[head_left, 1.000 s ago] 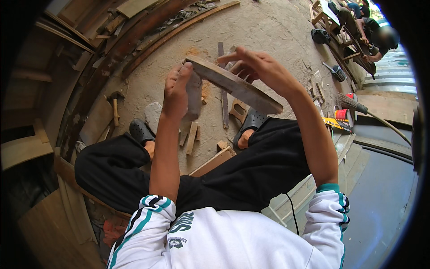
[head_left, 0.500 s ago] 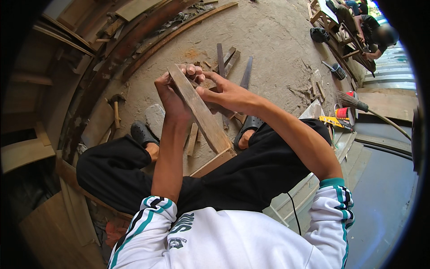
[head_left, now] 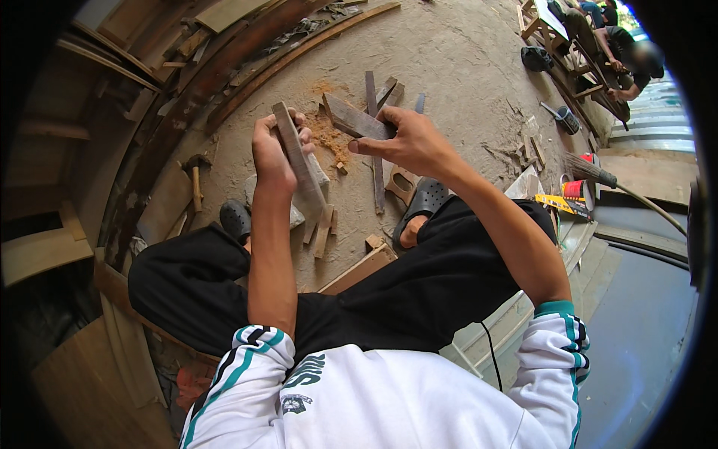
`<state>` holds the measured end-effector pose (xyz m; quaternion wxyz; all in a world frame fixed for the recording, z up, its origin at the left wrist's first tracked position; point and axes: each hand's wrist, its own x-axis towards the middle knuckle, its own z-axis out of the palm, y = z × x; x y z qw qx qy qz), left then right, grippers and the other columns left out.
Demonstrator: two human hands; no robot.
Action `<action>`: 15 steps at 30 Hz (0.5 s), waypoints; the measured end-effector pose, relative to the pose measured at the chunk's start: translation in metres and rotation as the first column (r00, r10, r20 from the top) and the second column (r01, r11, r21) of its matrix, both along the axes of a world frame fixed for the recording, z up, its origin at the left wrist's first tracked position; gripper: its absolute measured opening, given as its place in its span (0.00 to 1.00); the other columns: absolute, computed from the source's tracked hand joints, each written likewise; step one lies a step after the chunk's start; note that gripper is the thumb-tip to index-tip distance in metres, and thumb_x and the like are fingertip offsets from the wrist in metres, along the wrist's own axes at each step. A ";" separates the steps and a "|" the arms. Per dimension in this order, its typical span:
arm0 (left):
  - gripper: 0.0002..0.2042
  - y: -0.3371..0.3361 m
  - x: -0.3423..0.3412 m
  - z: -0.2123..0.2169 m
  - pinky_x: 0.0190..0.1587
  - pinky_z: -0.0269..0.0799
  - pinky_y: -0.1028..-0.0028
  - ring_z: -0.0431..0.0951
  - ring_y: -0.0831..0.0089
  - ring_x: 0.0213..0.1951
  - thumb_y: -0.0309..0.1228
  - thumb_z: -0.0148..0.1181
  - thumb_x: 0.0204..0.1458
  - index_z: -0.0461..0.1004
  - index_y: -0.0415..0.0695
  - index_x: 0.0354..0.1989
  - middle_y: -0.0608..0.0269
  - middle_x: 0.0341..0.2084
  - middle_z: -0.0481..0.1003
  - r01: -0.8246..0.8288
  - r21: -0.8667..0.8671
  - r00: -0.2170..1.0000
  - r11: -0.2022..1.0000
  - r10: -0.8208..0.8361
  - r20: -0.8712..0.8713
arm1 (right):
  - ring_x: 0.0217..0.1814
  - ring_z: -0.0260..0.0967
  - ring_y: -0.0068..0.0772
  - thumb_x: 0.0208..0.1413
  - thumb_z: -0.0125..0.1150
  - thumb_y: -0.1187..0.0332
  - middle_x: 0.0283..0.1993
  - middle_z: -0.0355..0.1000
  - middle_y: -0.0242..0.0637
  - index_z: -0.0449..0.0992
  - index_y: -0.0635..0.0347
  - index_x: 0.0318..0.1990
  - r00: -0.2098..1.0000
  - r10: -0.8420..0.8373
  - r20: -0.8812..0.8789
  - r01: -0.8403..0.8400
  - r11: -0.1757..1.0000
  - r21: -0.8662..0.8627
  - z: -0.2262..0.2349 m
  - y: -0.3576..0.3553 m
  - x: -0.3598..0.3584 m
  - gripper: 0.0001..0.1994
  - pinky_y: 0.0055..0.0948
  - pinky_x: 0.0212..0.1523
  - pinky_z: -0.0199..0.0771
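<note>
You have one piece of wood in each hand, held up over the sawdust-strewn floor [head_left: 464,67] in front of your knees. Your left hand [head_left: 271,150] is wrapped firmly around a long flat wooden strip [head_left: 299,161], fingers curled over its far end and the thumb side pressing the face; the grip is closed on the strip. Your right hand [head_left: 407,142] pinches a shorter, darker wood block [head_left: 355,120] between thumb and fingers, a narrow hold at its right end. The two pieces are apart, not touching, so any fitting or comparing of them looks not yet done; the loose offcuts [head_left: 378,161] and the orange sawdust heap [head_left: 329,138] on the ground beneath suggest cutting or shaping is already well along, with several pieces lying there and these two in hand. The strip's long axis runs from far-left down to near-right, its upper end pointing away from you and slightly left, its lower end dropping toward your left shoe [head_left: 235,218]. The block lies closer to level, its long axis running left to right, its free end pointing far-left toward the strip's top. A hammer [head_left: 196,179] lies on the ground to the left, untouched.
</note>
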<state>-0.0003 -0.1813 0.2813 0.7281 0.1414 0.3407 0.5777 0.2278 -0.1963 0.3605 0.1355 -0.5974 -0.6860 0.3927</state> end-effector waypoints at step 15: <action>0.19 -0.007 0.023 0.020 0.26 0.68 0.75 0.71 0.73 0.25 0.47 0.44 0.68 0.69 0.45 0.32 0.64 0.28 0.70 0.062 -0.109 0.980 0.992 -0.081 -0.182 | 0.36 0.76 0.36 0.47 0.73 0.42 0.34 0.77 0.47 0.77 0.70 0.44 0.994 -0.036 -0.102 0.032 0.999 -0.043 0.007 0.004 0.012 0.34 0.36 0.38 0.74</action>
